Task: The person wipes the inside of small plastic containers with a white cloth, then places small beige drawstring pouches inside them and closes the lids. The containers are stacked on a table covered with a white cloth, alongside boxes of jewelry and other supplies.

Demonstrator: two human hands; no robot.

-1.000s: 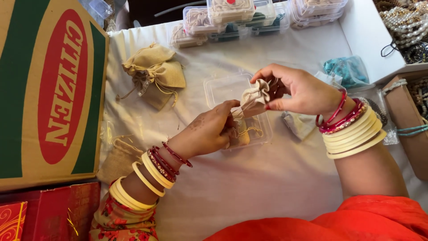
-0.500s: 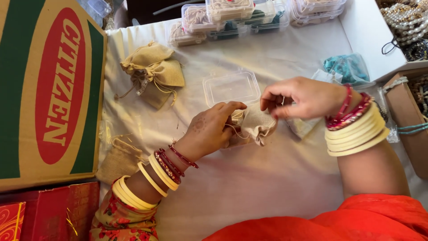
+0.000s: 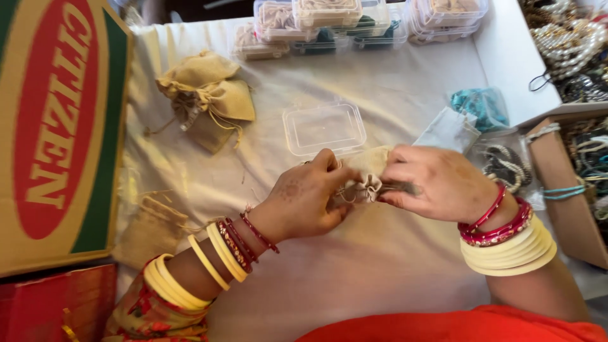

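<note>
Pouch (image 3: pixel 366 180): small beige drawstring bag, mid-table on white cloth (image 3: pixel 380 272), neck gathered, pinched between both hands. Left hand (image 3: pixel 303 199) closed on pouch's left side, fingers curled at neck. Right hand (image 3: pixel 437 183) gripping right side, thumb and fingers clamped on fabric. Hands close together, nearly touching. Clear lidded box (image 3: pixel 324 128) just behind pouch. Pile of beige bags (image 3: pixel 206 98) farther left. Cardboard carton (image 3: pixel 57 126) along left edge. Stacked clear boxes (image 3: pixel 329 19) at far edge.

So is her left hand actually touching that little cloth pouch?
Touching. The head view shows the left hand pinching the gathered neck of the beige drawstring pouch, while the right hand grips it too.
</note>
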